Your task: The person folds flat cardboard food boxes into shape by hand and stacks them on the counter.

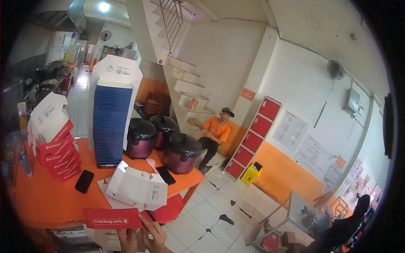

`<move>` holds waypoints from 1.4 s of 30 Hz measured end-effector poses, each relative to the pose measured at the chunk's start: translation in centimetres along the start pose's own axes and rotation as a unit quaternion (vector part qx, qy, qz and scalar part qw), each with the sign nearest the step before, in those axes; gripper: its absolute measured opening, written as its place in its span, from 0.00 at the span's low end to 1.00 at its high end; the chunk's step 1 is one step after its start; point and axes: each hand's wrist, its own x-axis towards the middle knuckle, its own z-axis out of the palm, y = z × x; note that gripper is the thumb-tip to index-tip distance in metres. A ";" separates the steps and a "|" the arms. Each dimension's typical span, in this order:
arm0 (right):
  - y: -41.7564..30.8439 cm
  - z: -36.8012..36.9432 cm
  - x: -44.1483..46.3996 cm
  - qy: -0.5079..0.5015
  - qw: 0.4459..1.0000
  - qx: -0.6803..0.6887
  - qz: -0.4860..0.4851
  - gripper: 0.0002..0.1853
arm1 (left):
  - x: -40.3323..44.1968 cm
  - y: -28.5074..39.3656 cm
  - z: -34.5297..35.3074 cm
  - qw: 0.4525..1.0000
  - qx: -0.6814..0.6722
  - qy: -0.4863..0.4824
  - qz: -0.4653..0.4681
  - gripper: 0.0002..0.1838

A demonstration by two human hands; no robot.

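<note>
At the bottom of the view I hold a partly folded cardboard food box (110, 218) with a red printed panel and white flaps. My left hand (128, 241) is closed on its lower edge, the fingertips partly hidden behind the red panel. My right hand (153, 234) grips the right end, fingers along the panel's edge. Just beyond lie unfolded white box blanks (137, 187) on the orange table (31, 206). To the left rises a stack of red folded boxes (59, 158), the top one with its lid up. A tall stack of blue-sided boxes (111, 126) stands behind.
Several dark rice cookers (182, 154) stand at the table's far right. Two black phones (85, 181) and a pink rice scoop (152, 165) lie nearby. A red stool (168, 211) is beside the table. A person in orange (217, 130) sits by the stairs, near red lockers (253, 137).
</note>
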 end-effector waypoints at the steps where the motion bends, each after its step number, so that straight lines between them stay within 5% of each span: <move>1: -0.6 0.0 0.3 0.012 0.997 0.069 0.026 0.27 | 0.0 -0.2 -0.4 1.000 0.022 0.015 0.006 0.11; 7: -2.3 1.2 3.7 0.032 0.950 0.295 0.095 0.15 | 3.2 3.2 -2.2 0.976 0.184 0.031 0.115 0.06; 9: -3.4 2.0 4.1 0.026 0.981 0.189 0.035 0.14 | 4.2 1.6 -4.0 0.935 0.283 0.045 0.209 0.06; 12: -4.7 4.6 6.0 0.058 0.991 0.067 -0.098 0.15 | 6.5 5.3 -3.3 0.983 0.079 0.082 0.144 0.07; 15: -1.9 8.5 6.4 0.056 0.978 -0.075 -0.187 0.21 | 8.6 5.6 -7.3 0.991 0.095 0.017 0.098 0.08; 17: -2.1 9.7 7.2 0.040 0.971 -0.107 -0.208 0.23 | 9.2 2.9 -9.4 0.997 -0.077 0.010 0.023 0.11; 19: -3.0 10.4 8.8 -0.019 0.966 -0.150 -0.211 0.27 | 10.5 1.5 -11.4 0.922 -0.378 -0.022 -0.082 0.17; 22: -4.9 11.1 10.7 -0.146 0.947 -0.220 -0.181 0.35 | 12.2 4.4 -12.5 0.845 -0.513 -0.102 -0.110 0.15; 23: -5.2 11.4 11.2 -0.166 0.939 -0.240 -0.180 0.37 | 12.5 0.5 -14.4 0.869 -0.464 -0.075 -0.156 0.09; 29: -4.6 14.2 11.5 -0.131 0.969 -0.190 -0.090 0.41 | 15.6 3.3 -16.9 0.951 -0.165 -0.060 -0.253 0.16; 32: -5.1 15.1 12.2 -0.091 0.989 -0.118 -0.016 0.43 | 15.2 1.9 -20.4 0.976 0.178 -0.122 -0.002 0.14; 35: -5.7 15.1 12.6 -0.143 0.984 -0.104 0.005 0.43 | 15.1 1.2 -21.7 0.991 -0.008 0.009 -0.135 0.13; 38: -7.8 14.4 13.2 -0.195 0.978 0.036 0.064 0.41 | 17.6 6.7 -21.9 0.946 -0.183 -0.012 -0.268 0.08; 42: -6.1 14.0 14.5 -0.168 0.984 0.040 -0.051 0.28 | 18.8 7.4 -24.2 0.957 -0.166 -0.003 -0.240 0.10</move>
